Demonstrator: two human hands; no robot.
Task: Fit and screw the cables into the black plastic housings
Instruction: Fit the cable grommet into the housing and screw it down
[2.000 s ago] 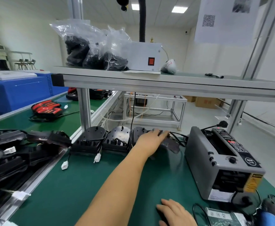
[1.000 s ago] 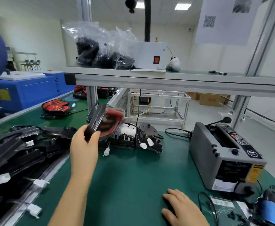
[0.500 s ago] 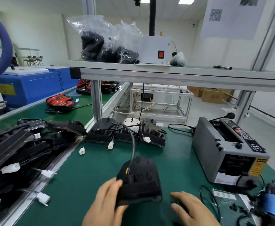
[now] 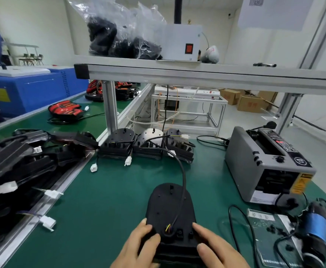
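Right now I see the black plastic housing (image 4: 169, 206) lying flat on the green mat (image 4: 104, 209) low in my view, its near end clasped between both hands. The left hand (image 4: 139, 246) curls over the left corner with the thumb on top, and the right hand (image 4: 216, 248) pinches the right edge between thumb and forefinger. The housing is matte, rounded like a dome at the far end, squarer at the near one, and dotted with small raised bosses. A thin black cable (image 4: 183, 175) rises from a hole between the thumbs, where coloured wires show, and arcs away toward the row of housings (image 4: 146, 146) by the post; its far end is, I think, lost among them. Half a second ago the left hand alone held the housing, while the right lay on the mat beside it.
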